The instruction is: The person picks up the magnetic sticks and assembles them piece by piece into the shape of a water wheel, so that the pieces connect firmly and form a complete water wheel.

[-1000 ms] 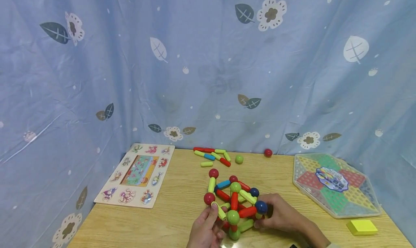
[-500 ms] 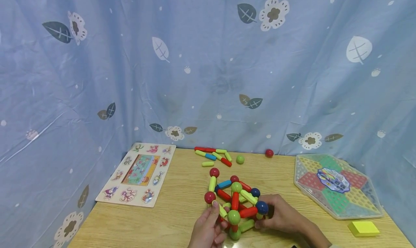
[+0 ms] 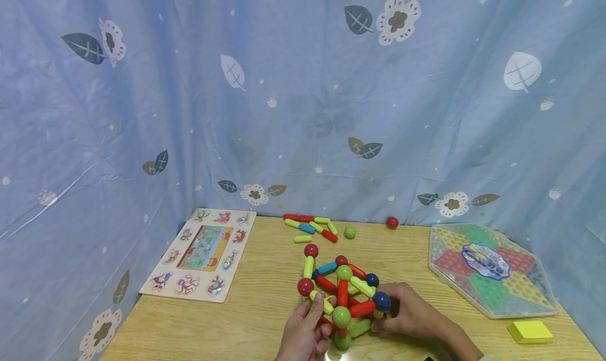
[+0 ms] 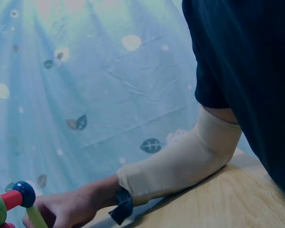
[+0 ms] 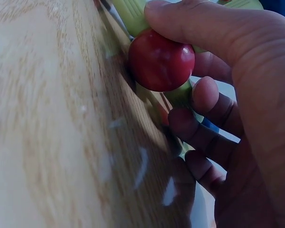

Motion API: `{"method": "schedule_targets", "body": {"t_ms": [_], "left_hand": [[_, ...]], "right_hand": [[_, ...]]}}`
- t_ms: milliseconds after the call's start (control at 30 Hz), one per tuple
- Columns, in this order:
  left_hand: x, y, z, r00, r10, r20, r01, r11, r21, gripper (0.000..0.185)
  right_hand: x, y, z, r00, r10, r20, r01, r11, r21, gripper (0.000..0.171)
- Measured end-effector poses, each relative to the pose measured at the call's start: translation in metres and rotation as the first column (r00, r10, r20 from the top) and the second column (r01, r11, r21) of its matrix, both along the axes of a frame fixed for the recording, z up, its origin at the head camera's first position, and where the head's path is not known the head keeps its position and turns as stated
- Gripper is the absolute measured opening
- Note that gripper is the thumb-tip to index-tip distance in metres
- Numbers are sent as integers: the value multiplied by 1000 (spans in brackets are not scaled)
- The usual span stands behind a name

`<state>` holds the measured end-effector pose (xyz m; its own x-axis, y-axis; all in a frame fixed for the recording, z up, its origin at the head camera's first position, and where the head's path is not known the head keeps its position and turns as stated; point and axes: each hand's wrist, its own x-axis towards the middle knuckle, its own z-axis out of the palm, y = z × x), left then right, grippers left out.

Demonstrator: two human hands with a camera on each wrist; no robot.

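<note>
A structure of magnetic rods and balls stands on the wooden table in the head view. My left hand (image 3: pixel 305 332) pinches a yellow-green magnetic rod (image 3: pixel 322 302) at the structure's left. The rod's upper end meets a red ball (image 3: pixel 305 287); its lower end is right at a green ball (image 3: pixel 341 317). My right hand (image 3: pixel 407 313) holds the structure's lower right corner, under a dark blue ball (image 3: pixel 381 301). In the right wrist view, its thumb and curled fingers surround a low red ball (image 5: pixel 161 61). The left wrist view shows only the structure's edge, not my left hand.
Several loose rods (image 3: pixel 303 239), a green ball (image 3: pixel 350 232) and a red ball (image 3: pixel 392 222) lie at the back. A picture puzzle board (image 3: pixel 215 292) lies left; a checkers board (image 3: pixel 492 269) and a yellow block (image 3: pixel 529 332) lie right. A curtain (image 3: pixel 303 87) hangs behind.
My left hand has moved slightly right, and the lower end of its rod has swung up and right to the front green ball. My right hand keeps its hold.
</note>
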<state>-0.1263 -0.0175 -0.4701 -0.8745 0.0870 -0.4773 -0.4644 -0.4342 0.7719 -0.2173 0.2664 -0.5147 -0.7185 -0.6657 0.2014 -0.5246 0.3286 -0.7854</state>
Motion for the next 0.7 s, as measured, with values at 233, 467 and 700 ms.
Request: {"method": "schedule_targets", "body": {"t_ms": [233, 467, 700], "left_hand": [[0, -1, 2, 998, -52, 25, 52, 999, -11, 46], [5, -5, -1, 992, -125, 10, 125, 990, -62, 38], [11, -37, -11, 982, -187, 1, 186, 976, -115, 34]], "right_hand": [[-1, 1, -2, 1000, 3, 26, -3, 1000, -12, 32], [0, 2, -2, 1000, -15, 0, 15, 999, -52, 30], [-4, 5, -8, 984, -73, -161, 53, 991, -123, 35]]}}
